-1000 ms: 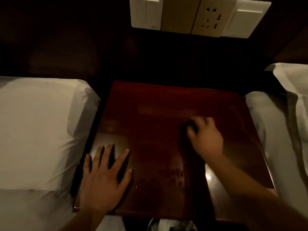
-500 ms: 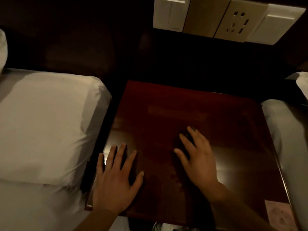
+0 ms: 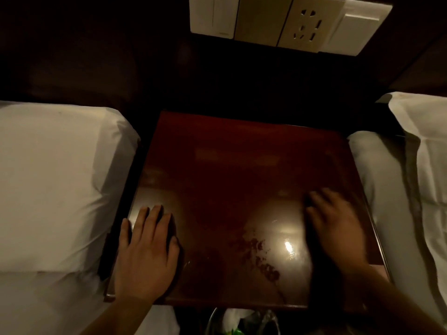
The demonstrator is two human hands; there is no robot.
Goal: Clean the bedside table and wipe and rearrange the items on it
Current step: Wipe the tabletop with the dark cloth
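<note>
The dark red glossy bedside table (image 3: pixel 229 170) fills the middle of the view, with nothing standing on its top. My left hand (image 3: pixel 147 247) rests flat on its front left corner, fingers straight and together. My right hand (image 3: pixel 336 226) is blurred with motion near the table's right edge. Its fingers lie fairly straight, pressing on what looks like a small dark cloth (image 3: pixel 306 203), mostly hidden under them. Dark smudges (image 3: pixel 256 252) mark the surface between my hands, next to a bright glare spot.
A white bed (image 3: pixel 55 180) butts against the table's left side and another bed (image 3: pixel 387 189) against the right. A switch and socket panel (image 3: pixel 285 22) is on the wall behind. A bin with rubbish (image 3: pixel 242 320) stands below the front edge.
My right hand has swept from the middle of the table toward its right edge. My left hand has stayed flat on the front left corner.
</note>
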